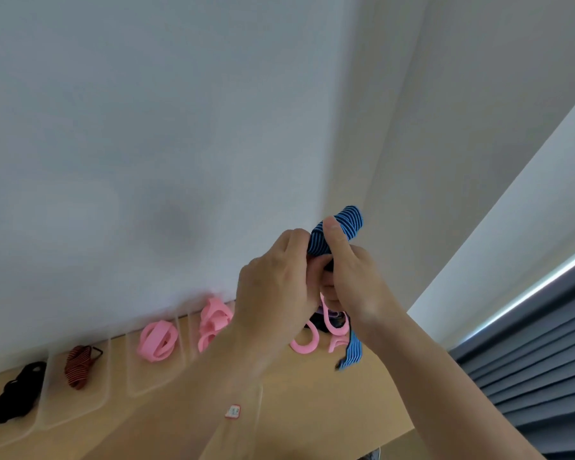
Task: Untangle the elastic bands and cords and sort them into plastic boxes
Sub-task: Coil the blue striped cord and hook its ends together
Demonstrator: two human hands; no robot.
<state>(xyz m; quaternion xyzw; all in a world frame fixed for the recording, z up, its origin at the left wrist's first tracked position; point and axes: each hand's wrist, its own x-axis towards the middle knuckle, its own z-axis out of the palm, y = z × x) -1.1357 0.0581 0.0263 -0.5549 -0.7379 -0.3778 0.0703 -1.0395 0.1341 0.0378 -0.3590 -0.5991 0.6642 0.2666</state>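
Behind everything, a plain white wall (146, 127), smooth, matte and blurred, with a faint grey shadow patch. At far right, a grey curtain (528, 376) in flat pleats, cut off by the frame edge. Below, a light wooden table (312, 410), smooth-topped, near side out of view.

Raised over the table's right part, both hands pressed together. Left hand (276, 287): back toward the camera, grips the lower part of the blue band with curled fingers, fingertips hidden behind the knuckles. Right hand (356, 280): thumb laid flat along the band and pressing it, other fingers curled under, mostly hidden. Blue band (346, 220): flat woven elastic with fine dark stripes, looped above the right thumb, middle lost between the hands, loose tail hanging below the right wrist.

Along the wall to the left, a row of clear plastic boxes (80, 408) with rounded corners, walls hard to trace, leftmost cut off. Inside, from the left: a black band (14, 393) in a limp heap, a brown striped band (78, 366), a pink band (156, 340) in wide smooth loops, a second pink coil (213, 320) partly covered by the left forearm.

Below the hands, rubbery pink loops (304, 346) around something dark, too covered to make out; resting or hanging, cannot tell. Nearest, a small red-edged label (233, 411), print unreadable.
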